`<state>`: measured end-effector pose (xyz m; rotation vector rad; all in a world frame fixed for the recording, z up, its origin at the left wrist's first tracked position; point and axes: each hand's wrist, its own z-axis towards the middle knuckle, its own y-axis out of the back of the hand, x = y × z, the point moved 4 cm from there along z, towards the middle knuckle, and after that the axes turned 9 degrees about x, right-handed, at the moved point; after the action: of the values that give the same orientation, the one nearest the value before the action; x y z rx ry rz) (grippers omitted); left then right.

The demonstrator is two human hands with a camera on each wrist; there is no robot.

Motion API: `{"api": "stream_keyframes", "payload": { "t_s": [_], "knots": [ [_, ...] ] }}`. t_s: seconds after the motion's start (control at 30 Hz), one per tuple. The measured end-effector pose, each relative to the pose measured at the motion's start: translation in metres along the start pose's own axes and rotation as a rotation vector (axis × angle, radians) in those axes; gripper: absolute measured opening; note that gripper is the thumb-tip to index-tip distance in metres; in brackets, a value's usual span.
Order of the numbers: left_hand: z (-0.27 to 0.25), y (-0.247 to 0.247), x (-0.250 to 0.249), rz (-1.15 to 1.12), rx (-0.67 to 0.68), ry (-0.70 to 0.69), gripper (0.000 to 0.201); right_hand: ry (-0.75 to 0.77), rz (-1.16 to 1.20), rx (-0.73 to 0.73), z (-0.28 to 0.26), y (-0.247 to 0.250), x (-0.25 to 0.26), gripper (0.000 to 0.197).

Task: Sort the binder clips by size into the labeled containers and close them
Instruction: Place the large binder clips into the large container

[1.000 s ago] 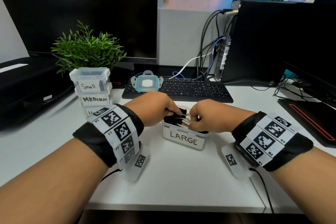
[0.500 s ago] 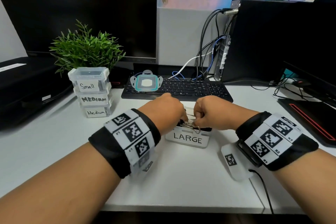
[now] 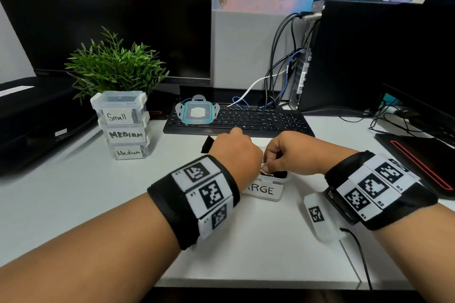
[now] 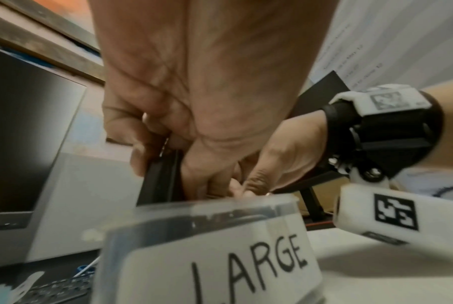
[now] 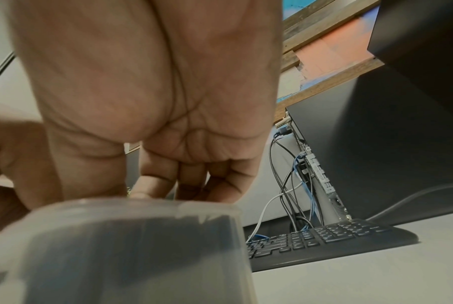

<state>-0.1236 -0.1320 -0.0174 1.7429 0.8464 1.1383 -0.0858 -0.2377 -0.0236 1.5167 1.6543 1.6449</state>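
Note:
The clear container labelled LARGE (image 3: 267, 190) stands open on the desk in front of me, with black binder clips and their silver wire handles (image 3: 264, 170) inside. My left hand (image 3: 235, 152) hovers over its left rim and grips a large black binder clip (image 3: 207, 145), seen up close as a dark body (image 4: 160, 181) between fingers and thumb. My right hand (image 3: 291, 154) is over the right side, its fingertips (image 4: 254, 181) curled down into the container (image 5: 132, 246) and pinching at the clips' handles. The container's teal-rimmed lid (image 3: 197, 112) lies on the keyboard.
Closed containers marked Small (image 3: 119, 108) and, twice, Medium are stacked at the left by a green plant (image 3: 113, 66). A black keyboard (image 3: 246, 120) lies behind the container, a computer tower with cables (image 3: 369, 56) at the right, a monitor behind.
My left hand has drawn the black clip up and to the left of the container's mouth. The right hand's fingers have gone deeper into the container. Both wrists sit closer to me.

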Motion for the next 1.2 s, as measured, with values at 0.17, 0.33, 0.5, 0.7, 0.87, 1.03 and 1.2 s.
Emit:
{"api": "stream_keyframes", "payload": {
  "t_s": [0.17,0.33,0.5,0.7,0.87,1.03,1.2],
  "knots": [
    [0.003,-0.001,-0.005,-0.042,-0.013,0.02,0.028,-0.004,-0.019,0.006,0.0,0.0,0.0,0.027],
    [-0.001,0.002,0.006,-0.144,-0.112,-0.048,0.031,-0.015,-0.016,0.011,-0.001,0.001,-0.003,0.028],
    [-0.008,-0.005,0.029,-0.547,-0.043,-0.146,0.032,-0.014,-0.029,0.009,-0.005,0.003,-0.009,0.024],
    [-0.007,-0.001,0.04,-0.739,-0.03,-0.113,0.022,0.0,-0.017,0.031,-0.007,0.002,-0.008,0.026],
    [-0.006,0.003,0.035,-0.7,-0.037,-0.099,0.023,-0.006,-0.041,0.029,-0.007,0.003,-0.006,0.028],
    [-0.005,0.012,0.03,-0.587,-0.006,-0.045,0.025,-0.006,-0.072,0.031,-0.009,0.002,-0.003,0.029],
    [0.003,0.016,0.015,-0.419,-0.035,-0.003,0.026,-0.016,-0.078,0.025,-0.01,0.002,-0.001,0.032]
  ]
}}
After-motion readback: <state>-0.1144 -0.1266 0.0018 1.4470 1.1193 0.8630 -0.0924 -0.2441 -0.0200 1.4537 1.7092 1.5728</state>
